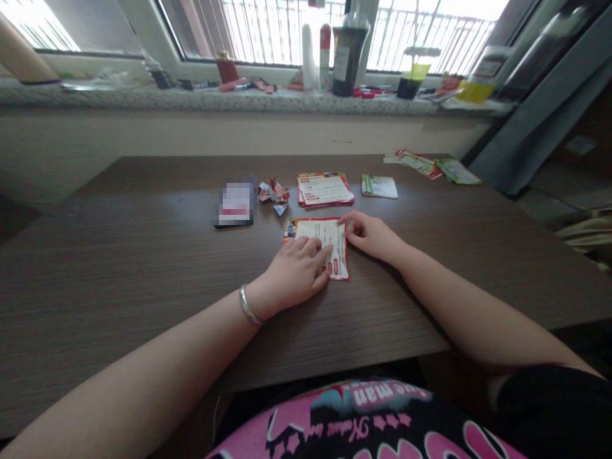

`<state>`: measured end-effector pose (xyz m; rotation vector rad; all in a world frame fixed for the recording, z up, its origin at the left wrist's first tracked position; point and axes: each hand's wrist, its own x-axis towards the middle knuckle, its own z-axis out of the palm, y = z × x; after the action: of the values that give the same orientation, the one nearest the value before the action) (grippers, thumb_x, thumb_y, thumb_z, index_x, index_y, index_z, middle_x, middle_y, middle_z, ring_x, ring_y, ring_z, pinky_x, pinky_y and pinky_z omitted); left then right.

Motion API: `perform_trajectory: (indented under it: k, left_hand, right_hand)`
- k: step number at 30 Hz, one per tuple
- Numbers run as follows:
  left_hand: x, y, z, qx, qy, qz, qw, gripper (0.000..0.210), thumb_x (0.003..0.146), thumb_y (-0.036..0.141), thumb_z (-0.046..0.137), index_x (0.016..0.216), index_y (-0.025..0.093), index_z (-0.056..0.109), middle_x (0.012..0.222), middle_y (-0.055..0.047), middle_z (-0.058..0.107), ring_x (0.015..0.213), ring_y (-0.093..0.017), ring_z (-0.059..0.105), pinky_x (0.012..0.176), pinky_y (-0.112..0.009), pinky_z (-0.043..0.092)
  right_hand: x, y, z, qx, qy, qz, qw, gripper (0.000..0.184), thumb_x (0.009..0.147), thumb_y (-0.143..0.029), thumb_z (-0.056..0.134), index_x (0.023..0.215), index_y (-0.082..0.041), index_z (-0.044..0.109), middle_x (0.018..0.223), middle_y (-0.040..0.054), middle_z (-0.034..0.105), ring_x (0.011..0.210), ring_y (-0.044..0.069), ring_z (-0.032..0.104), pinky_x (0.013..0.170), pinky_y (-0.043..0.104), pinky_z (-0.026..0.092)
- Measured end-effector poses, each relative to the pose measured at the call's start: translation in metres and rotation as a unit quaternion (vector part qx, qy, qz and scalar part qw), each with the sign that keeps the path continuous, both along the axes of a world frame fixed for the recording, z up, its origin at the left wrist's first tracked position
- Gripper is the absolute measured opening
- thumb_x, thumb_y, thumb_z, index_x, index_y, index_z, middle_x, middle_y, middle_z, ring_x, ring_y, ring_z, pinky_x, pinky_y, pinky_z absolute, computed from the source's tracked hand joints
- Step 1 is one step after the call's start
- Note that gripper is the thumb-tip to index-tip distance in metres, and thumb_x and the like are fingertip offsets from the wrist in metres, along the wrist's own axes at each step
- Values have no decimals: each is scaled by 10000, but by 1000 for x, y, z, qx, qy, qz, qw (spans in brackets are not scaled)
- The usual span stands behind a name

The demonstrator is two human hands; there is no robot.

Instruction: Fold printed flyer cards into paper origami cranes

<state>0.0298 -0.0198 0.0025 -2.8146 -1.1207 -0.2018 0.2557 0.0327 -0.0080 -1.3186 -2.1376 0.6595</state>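
Observation:
A red-bordered printed paper sheet (337, 239) lies on the brown table in front of me, text sideways, a colourful picture strip along its left edge. My left hand (299, 271), with a silver bangle at the wrist, rests flat over its lower left part, fingers spread. At the sheet's upper right corner, my right hand (366, 234) has its fingers curled, thumb and index finger at the edge. Just behind are a stack of similar printed sheets (325, 189) and small folded paper pieces (274, 192). The left fingers cover part of the print.
A phone-like object with a blurred screen (234, 205) lies to the left. A small stack of green-edged papers (379, 186) is right of the sheets, and loose green and red papers (421, 164) lie at the back right. Bottles (349, 57) and clutter line the stone windowsill (268, 101).

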Motion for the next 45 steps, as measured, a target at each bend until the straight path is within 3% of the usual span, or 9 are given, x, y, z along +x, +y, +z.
perform_trajectory:
  k: [2,4,9,16,21,25,32,39,45]
  left_hand:
    - [-2,3,-2,-9,-14,-2,1000,485,948,450,414,1341,185,511,1192,-115,562,1114,-298,507,997,-464,418]
    - [-4,8,-5,-21,-36,-7,999,463,945,443,431,1314,181,529,1237,-115,559,1157,-294,502,1031,-465,405]
    - [-7,16,-13,-69,-72,-45,994,457,950,380,455,1338,140,487,1459,-105,458,1401,-282,321,1163,-444,294]
    - [-7,17,-8,-88,-66,-54,992,439,946,358,477,1338,160,496,1485,-90,440,1386,-267,355,1159,-451,302]
    - [-7,18,-6,-87,-63,-46,993,406,937,353,486,1304,186,537,1452,-80,485,1340,-276,408,1119,-468,353]
    - [-7,18,-8,-74,-64,-51,994,420,942,352,477,1332,204,527,1458,-70,479,1340,-282,407,1123,-479,347]
    - [-10,18,-7,-80,-56,-73,993,399,934,340,481,1311,229,550,1465,-70,462,1365,-300,373,1136,-476,327]
    - [-12,19,-9,-103,-27,-86,991,403,932,385,485,1318,282,542,1522,-96,370,1416,-368,292,1128,-598,261]
    - [-12,20,-8,-128,-18,-90,987,421,941,397,465,1343,277,508,1565,-55,319,1440,-372,238,1135,-616,216]
  right_hand:
    - [3,-1,2,42,-55,54,996,262,828,-135,516,1023,-200,679,860,29,672,767,152,604,730,298,470]
    - [6,-1,1,80,-89,88,989,274,817,-120,537,1015,-218,701,988,52,663,891,170,607,807,309,473]
    - [5,-1,-3,155,-116,88,977,204,824,-197,623,997,-237,722,998,62,613,915,189,590,828,335,487]
    - [0,1,-3,261,-123,92,953,124,870,-283,623,887,-260,744,1184,70,616,1136,246,520,1018,471,417]
    - [-1,4,-5,239,-91,69,964,89,844,-287,662,846,-283,751,1322,56,564,1277,282,438,1052,548,381]
    - [2,8,-9,217,-86,82,969,93,847,-254,654,848,-271,745,1306,60,579,1225,250,507,1046,522,398]
    - [7,11,-15,208,-73,113,969,110,835,-184,637,869,-244,723,1325,75,564,1245,236,508,1052,493,397]
    - [9,13,-16,197,-70,120,971,104,848,-217,639,901,-250,722,1323,73,559,1251,229,503,1061,485,387]
    - [5,13,-16,189,-24,127,974,110,864,-228,631,876,-236,739,1299,87,568,1233,229,515,1059,466,395]
